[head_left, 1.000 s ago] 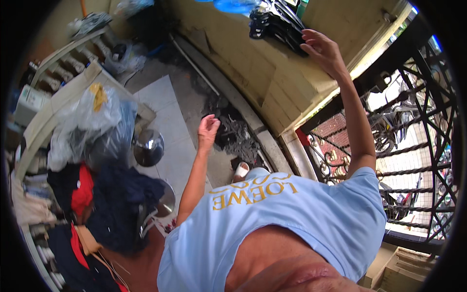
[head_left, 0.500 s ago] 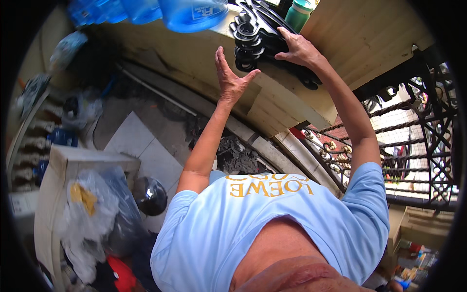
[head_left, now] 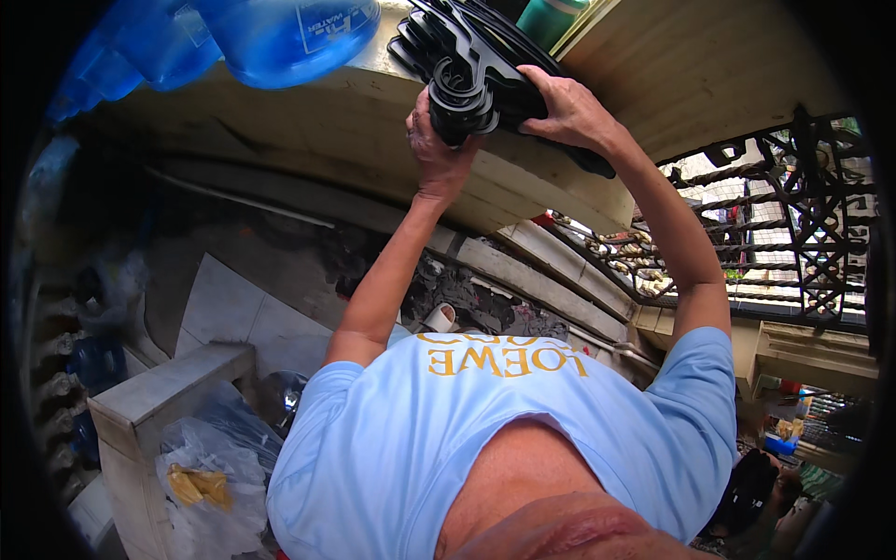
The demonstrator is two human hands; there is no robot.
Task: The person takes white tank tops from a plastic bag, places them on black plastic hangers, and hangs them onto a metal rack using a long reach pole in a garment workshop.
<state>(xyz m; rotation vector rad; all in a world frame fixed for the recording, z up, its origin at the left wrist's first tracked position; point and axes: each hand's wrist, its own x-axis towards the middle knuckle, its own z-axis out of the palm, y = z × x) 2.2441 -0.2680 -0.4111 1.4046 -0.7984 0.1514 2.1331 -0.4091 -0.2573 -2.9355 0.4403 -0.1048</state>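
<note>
A stack of black clothes hangers (head_left: 490, 67) lies on a pale ledge (head_left: 373, 58), the curved hooks bunched together at its near end. Around those hooks my left hand (head_left: 441, 166) is closed, its fingers partly hidden behind them. My right hand (head_left: 577, 114) grips the right side of the stack, fingers on top and thumb lower down by the near edge. Just beyond the stack stands a teal bottle (head_left: 549, 21).
Large blue water jugs (head_left: 280, 47) line the ledge at the far left. A black metal grille (head_left: 807, 224) is on the right. Below left, clear plastic bags (head_left: 219, 448) lie beside a pale stone-like block (head_left: 154, 392). Dark debris (head_left: 467, 303) litters the ground.
My left hand has moved up to the hanger hooks and closed on them. The right hand has taken hold of the stack's side. The view has shifted slightly.
</note>
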